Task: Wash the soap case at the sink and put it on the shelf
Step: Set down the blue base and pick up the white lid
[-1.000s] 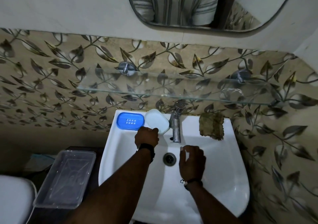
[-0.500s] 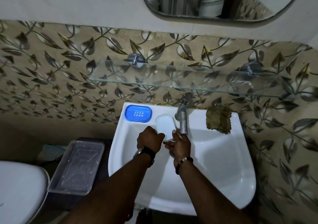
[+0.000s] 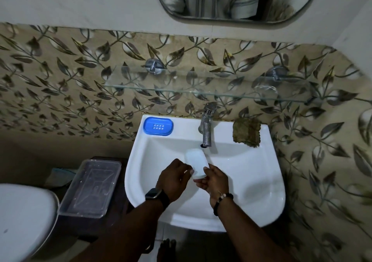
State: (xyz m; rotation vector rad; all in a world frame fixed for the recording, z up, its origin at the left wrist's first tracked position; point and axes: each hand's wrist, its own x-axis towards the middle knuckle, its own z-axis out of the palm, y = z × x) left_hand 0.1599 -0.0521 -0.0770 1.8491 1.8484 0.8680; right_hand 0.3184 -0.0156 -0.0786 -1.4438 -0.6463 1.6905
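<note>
While I had both hands over the sink (image 3: 267,181) basin, the white soap case part (image 3: 196,165) was pinched btw my left hand (image 3: 174,178) & right hand (image 3: 215,181), long axis pointing at the tap (image 3: 206,128), spout just past its far end; blue tray (image 3: 158,126) sat at the back-left corner.

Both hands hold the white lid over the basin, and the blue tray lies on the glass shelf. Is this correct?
Not quite. In the head view the blue tray lies on the sink rim, left of the tap, not on the glass shelf. Both hands do hold the white lid.
</note>
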